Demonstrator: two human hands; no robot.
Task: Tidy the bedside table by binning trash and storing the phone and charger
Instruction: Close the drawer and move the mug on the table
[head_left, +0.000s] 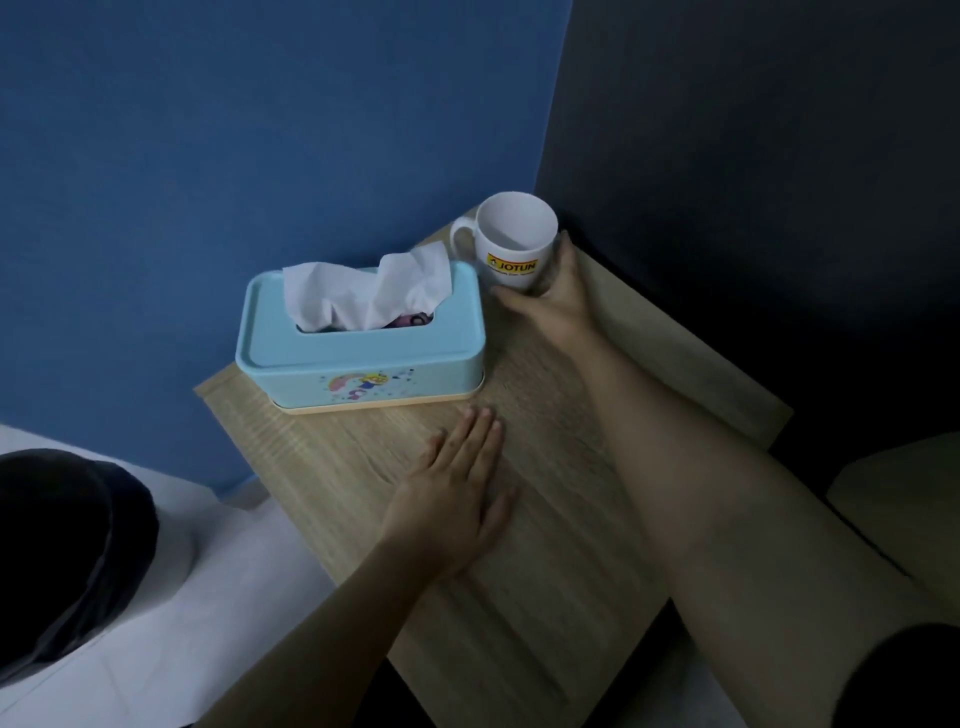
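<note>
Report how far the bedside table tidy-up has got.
Looks done: no trash, phone or charger shows on the bedside table; only the blue tissue box and white mug sit there. In hand: the right hand is wrapped around the mug near the back corner, while the left hand lies flat on the wood. Left: apparently just placing the mug; where the phone and charger went is out of view.
</note>
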